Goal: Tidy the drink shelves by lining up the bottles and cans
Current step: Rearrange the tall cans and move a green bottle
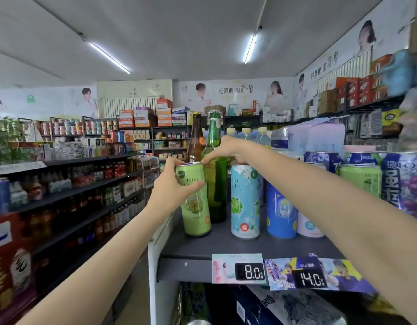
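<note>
Open shelf (226, 248) front; green bottle (214, 165) blocks behind green can (195, 200).

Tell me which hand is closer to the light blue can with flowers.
Right. The right hand hovers just above the light blue can, reaching toward the green bottle. The left hand grips the green can, farther left.

Two hands were raised at the shelf (226, 245): the left hand (172, 184) at 9 o'clock of the green glass bottle (214, 184), the right hand (226, 150) at its 12 o'clock. Two glass bottles stood there, that green one and a brown bottle (195, 141) at its 11 o'clock, and three pale-capped plastic bottles (246, 133) stood at its 2 o'clock. Along the front row stood four slim cans: one green can (197, 207), one pale blue can (245, 200), one deep blue can (281, 212) and one partly hidden pink can (309, 225); two price tags (249, 270) hung at 6 o'clock.
</note>
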`<state>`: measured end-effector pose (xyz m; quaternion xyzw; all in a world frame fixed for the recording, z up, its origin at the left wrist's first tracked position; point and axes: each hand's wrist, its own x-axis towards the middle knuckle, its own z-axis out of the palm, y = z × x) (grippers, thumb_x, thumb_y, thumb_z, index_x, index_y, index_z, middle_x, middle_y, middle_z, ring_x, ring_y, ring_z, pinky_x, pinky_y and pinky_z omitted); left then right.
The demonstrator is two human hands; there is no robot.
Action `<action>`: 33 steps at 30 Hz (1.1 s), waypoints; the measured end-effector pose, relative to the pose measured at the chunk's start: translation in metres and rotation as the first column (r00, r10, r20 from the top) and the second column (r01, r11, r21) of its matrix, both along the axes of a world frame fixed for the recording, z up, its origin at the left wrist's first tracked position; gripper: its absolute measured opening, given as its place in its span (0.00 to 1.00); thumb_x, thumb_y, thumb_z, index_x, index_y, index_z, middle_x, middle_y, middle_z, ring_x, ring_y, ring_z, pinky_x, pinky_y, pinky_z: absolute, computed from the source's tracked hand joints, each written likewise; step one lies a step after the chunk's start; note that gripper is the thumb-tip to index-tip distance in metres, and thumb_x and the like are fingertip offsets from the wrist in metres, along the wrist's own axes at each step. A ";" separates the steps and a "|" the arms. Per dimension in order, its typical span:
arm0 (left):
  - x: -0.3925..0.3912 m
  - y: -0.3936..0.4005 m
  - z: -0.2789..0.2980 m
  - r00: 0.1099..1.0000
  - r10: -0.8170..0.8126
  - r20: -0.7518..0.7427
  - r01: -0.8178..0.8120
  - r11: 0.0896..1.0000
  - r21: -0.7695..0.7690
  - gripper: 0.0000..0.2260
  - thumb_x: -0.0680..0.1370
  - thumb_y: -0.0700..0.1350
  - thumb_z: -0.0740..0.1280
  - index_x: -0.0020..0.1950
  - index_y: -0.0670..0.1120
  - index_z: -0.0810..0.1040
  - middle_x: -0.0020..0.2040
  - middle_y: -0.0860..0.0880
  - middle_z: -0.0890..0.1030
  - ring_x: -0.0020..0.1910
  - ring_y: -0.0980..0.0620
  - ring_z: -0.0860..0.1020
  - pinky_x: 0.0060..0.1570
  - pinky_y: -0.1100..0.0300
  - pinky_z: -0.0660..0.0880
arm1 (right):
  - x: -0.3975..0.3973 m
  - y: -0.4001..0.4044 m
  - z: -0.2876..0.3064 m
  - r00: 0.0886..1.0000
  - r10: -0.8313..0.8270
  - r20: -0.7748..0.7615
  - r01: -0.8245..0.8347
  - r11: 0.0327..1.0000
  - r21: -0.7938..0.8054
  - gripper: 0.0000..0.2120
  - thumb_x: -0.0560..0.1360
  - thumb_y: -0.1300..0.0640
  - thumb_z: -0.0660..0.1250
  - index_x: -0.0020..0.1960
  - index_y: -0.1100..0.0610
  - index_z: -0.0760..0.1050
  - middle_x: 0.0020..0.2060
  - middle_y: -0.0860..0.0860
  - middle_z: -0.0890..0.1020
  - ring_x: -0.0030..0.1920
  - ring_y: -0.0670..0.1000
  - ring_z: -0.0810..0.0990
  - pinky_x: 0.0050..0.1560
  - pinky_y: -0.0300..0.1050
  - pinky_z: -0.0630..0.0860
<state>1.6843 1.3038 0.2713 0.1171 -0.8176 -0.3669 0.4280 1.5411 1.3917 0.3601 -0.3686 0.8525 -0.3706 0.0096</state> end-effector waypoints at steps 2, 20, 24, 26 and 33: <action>0.000 0.002 -0.001 1.000 0.019 -0.008 -0.019 1.000 -0.002 0.22 0.70 0.48 0.74 0.55 0.49 0.65 0.42 0.55 0.76 0.41 0.54 0.77 0.44 0.54 0.77 | 0.000 0.001 -0.001 0.999 0.007 0.034 -0.005 0.997 -0.080 0.47 0.67 0.55 0.76 0.75 0.64 0.50 0.73 0.59 0.60 0.72 0.58 0.61 0.63 0.50 0.67; 0.007 0.032 0.005 0.963 0.189 -0.195 -0.195 0.981 -0.012 0.25 0.76 0.47 0.67 0.70 0.45 0.63 0.64 0.41 0.68 0.61 0.43 0.70 0.59 0.52 0.67 | 0.073 0.112 0.090 0.985 -0.097 -0.145 -0.056 0.608 -0.792 0.30 0.65 0.54 0.76 0.60 0.53 0.65 0.50 0.47 0.76 0.52 0.48 0.76 0.54 0.46 0.74; 0.018 0.076 0.009 0.916 0.031 -0.400 0.010 0.995 0.100 0.15 0.78 0.44 0.63 0.64 0.46 0.68 0.59 0.47 0.70 0.56 0.52 0.72 0.59 0.57 0.70 | 0.089 0.154 0.077 0.998 -0.039 -0.054 -0.020 0.595 -0.804 0.23 0.65 0.53 0.76 0.54 0.52 0.68 0.51 0.51 0.79 0.51 0.51 0.80 0.56 0.54 0.77; 0.027 0.104 0.007 0.902 -0.090 -0.422 0.154 0.981 0.120 0.13 0.79 0.44 0.61 0.64 0.48 0.69 0.57 0.51 0.71 0.50 0.62 0.72 0.53 0.68 0.71 | 0.098 0.174 0.063 0.999 0.037 -0.012 -0.032 0.592 -0.805 0.22 0.66 0.55 0.76 0.55 0.53 0.70 0.51 0.52 0.81 0.51 0.52 0.81 0.55 0.54 0.78; 0.080 0.185 -0.056 0.855 -0.507 -0.108 0.515 0.855 0.058 0.21 0.68 0.53 0.70 0.58 0.65 0.67 0.57 0.62 0.73 0.57 0.71 0.71 0.57 0.67 0.69 | 0.138 0.265 -0.016 0.975 0.224 0.010 -0.153 0.697 -0.700 0.21 0.69 0.57 0.74 0.58 0.53 0.69 0.52 0.51 0.81 0.51 0.51 0.82 0.54 0.54 0.79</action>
